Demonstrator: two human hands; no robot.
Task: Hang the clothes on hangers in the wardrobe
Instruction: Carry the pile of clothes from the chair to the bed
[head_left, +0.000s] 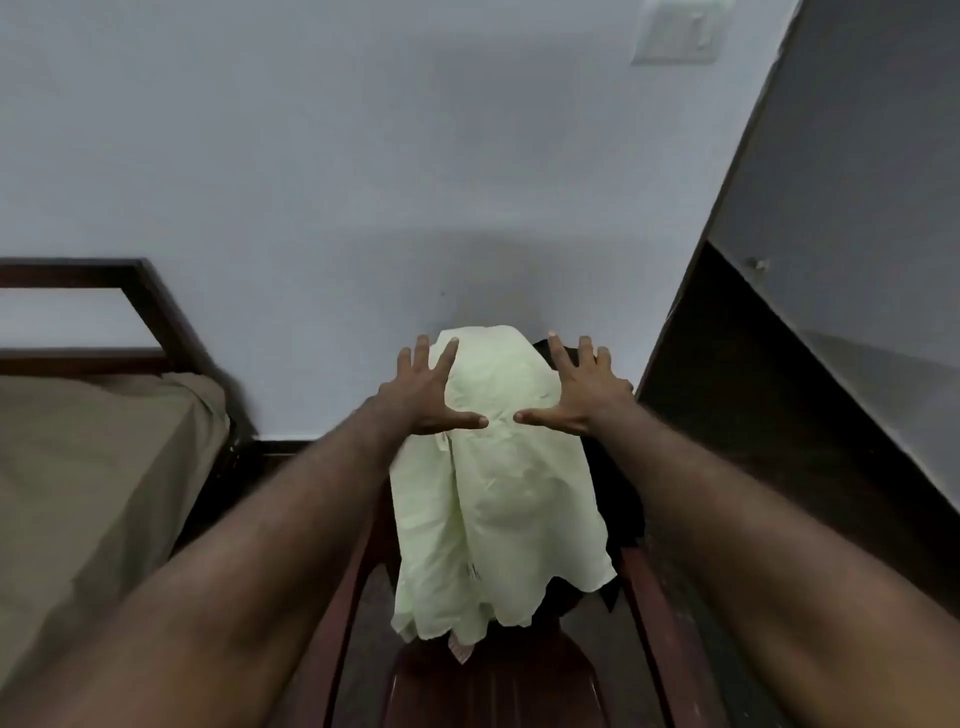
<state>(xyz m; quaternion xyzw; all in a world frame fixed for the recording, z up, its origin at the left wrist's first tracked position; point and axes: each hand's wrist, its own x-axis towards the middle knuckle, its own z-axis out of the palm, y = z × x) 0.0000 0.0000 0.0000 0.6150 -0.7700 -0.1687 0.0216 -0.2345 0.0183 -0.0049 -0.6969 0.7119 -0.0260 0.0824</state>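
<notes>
1. A plain pale blue-grey painted wall (311, 156) fills the upper half of the view, from 9 o'clock round to 1 o'clock.
2. A tall dark wooden cabinet with a grey panel (753, 389) slants down the side from 1 to 4 o'clock.
3. A bed with an olive-brown sheet (78, 467) and a dark wooden end frame lies at 8 to 9 o'clock.
4. A pale green, thin, creased fabric garment (493, 493) sits at the centre, reaching toward 6 o'clock. It is draped over the chair's back, rounded at the top. It hangs in soft vertical folds down to a wavy, scalloped hem above the seat.
5. A glossy dark red-brown chair (493, 686) stands at 6 o'clock under the garment, with its armrests running along both sides.
6. A black cloth (613, 467) hangs over the chair behind the green garment and shows along its 3 o'clock edge.
7. The left hand (423, 395) is released, with its fingers spread straight over the garment's 10 o'clock shoulder. Whether it touches the fabric cannot be told.
8. The right hand (576, 395) is also released and spread, over the 2 o'clock shoulder and the black cloth. The two thumbs point at each other, with their tips near but apart.
9. A white wall switch plate (680, 31) sits at 1 o'clock.
</notes>
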